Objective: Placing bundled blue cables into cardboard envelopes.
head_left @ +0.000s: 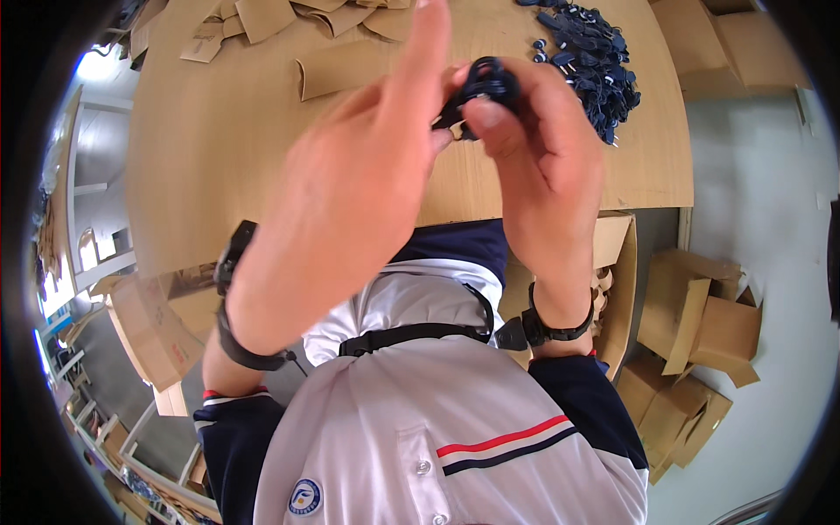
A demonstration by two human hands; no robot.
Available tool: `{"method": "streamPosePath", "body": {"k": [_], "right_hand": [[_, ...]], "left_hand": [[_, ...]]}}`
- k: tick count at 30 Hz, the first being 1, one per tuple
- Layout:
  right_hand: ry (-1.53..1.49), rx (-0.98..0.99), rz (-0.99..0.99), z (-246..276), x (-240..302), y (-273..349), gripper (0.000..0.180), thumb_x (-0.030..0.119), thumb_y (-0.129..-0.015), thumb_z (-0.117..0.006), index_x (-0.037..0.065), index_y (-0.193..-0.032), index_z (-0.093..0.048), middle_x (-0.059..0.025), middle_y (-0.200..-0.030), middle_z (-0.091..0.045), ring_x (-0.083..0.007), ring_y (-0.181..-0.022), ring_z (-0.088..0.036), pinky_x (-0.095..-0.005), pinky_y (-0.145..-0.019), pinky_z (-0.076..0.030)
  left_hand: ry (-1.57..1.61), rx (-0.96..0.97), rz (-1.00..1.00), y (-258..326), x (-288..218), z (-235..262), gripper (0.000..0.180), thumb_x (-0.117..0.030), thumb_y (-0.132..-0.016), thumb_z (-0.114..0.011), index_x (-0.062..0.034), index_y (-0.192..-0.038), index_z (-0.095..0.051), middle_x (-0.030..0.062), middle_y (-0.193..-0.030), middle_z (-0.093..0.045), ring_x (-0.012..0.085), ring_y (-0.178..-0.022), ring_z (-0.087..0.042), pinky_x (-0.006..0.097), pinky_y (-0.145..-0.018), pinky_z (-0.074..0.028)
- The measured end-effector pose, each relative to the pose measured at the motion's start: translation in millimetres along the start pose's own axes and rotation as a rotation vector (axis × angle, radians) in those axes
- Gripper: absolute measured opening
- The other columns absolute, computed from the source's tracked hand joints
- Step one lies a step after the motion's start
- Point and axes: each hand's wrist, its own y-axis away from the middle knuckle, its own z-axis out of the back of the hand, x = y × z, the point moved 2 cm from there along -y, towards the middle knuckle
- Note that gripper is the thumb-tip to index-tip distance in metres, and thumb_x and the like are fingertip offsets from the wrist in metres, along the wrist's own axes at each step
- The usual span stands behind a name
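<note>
A coiled black cable (490,80) is held up over the wooden table, between my two hands. My right hand (556,149) is closed around the coil, its thumb pressed on the near side. My left hand (359,184) is at the coil's left end, one finger pointing up and blurred. Its other fingers are partly hidden but seem to pinch the dark end of the cable. At the table's far right lies a pile of black cables (595,66) with plugs, some plug pins showing.
Flat brown cardboard pieces (262,17) lie at the table's far side, with one folded piece (337,70) nearer. An open carton (619,289) stands below the table edge at right. More cartons (700,315) are on the floor at right, and another carton (153,324) at left.
</note>
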Motion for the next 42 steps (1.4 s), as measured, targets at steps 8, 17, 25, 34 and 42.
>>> {"method": "streamPosePath", "body": {"k": [8, 17, 25, 34, 42], "right_hand": [[0.185, -0.094, 0.398, 31, 7, -20, 0.018, 0.004, -0.092, -0.059, -0.003, -0.108, -0.060, -0.0134, -0.098, -0.064, -0.0238, -0.087, -0.062, -0.0311, -0.082, -0.049], [0.174, -0.150, 0.689, 54, 33, -32, 0.025, -0.004, -0.091, -0.053, -0.017, -0.113, -0.054, -0.0244, -0.095, -0.067, -0.0291, -0.085, -0.068, -0.0369, -0.080, -0.055], [0.388, -0.044, 0.513, 50, 57, -21, 0.028, -0.008, -0.082, -0.057, -0.011, -0.111, -0.059, -0.0191, -0.094, -0.067, -0.0261, -0.080, -0.066, -0.0334, -0.075, -0.053], [0.596, 0.070, 0.307, 38, 68, -28, 0.036, -0.011, -0.072, -0.062, -0.004, -0.108, -0.064, -0.0133, -0.092, -0.068, -0.0227, -0.075, -0.063, -0.0295, -0.070, -0.052], [0.038, -0.083, 0.811, 19, 49, -10, 0.029, -0.018, -0.084, -0.057, -0.017, -0.112, -0.057, -0.0303, -0.100, -0.066, -0.0322, -0.080, -0.070, -0.0378, -0.077, -0.058]], "left_hand": [[-0.698, 0.197, -0.139, -24, 116, 30, 0.050, -0.003, -0.089, -0.056, -0.0073, -0.136, -0.041, 0.0167, -0.135, -0.050, 0.0360, -0.121, -0.052, 0.041, -0.101, -0.043], [0.123, 0.298, 0.194, -14, 48, 32, 0.031, -0.002, -0.088, -0.055, -0.0025, -0.118, -0.059, 0.0092, -0.104, -0.064, 0.0178, -0.095, -0.060, 0.028, -0.078, -0.050], [0.495, 0.243, 0.119, 4, 4, -24, 0.025, -0.005, -0.086, -0.060, -0.0003, -0.111, -0.061, 0.0018, -0.091, -0.063, 0.0081, -0.078, -0.052, 0.023, -0.076, -0.045], [0.631, 0.237, 0.066, 13, -3, -28, 0.027, -0.001, -0.071, -0.071, 0.0017, -0.097, -0.063, 0.0122, -0.090, -0.065, 0.0282, -0.080, -0.063, 0.031, -0.075, -0.050], [0.894, 0.144, 0.154, 22, -10, -23, 0.019, -0.006, -0.082, -0.072, 0.0015, -0.098, -0.064, 0.0043, -0.088, -0.066, 0.0089, -0.081, -0.061, 0.027, -0.070, -0.050]]}}
